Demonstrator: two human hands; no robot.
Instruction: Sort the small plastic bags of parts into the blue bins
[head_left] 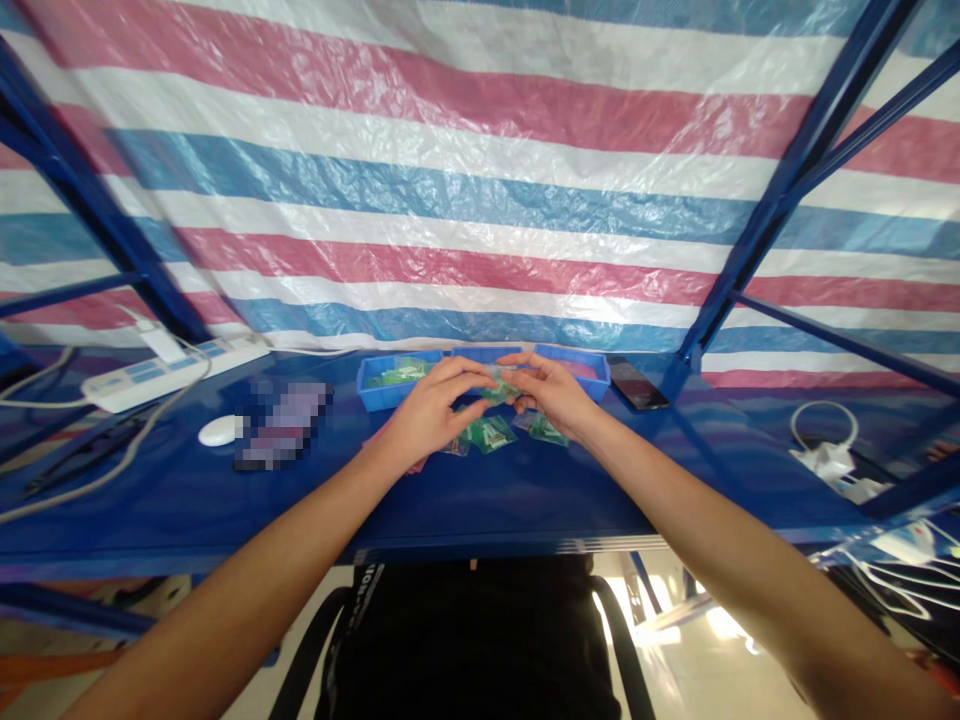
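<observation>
Between my two hands, above the blue table, is a small clear plastic packet [501, 386] with something green in it. My left hand [439, 405] pinches its left side, thumb below and fingers above. From the other side, my right hand [553, 392] grips it with bent fingers. Under the hands lie a green packet [491, 433] and another green packet [546, 430]. Something reddish shows partly behind my left wrist. Just beyond, a blue bin [381, 398] holds green packets, and a second blue bin [600, 384] holds pinkish ones. A middle bin is mostly hidden by my hands.
A dark phone [637, 384] lies right of the bins. On the left are a white power strip [176, 372], cables, a white oval object [219, 431] and a blurred-out purple item [289, 425]. A white charger [829, 460] sits at the right. Striped sheeting hangs behind.
</observation>
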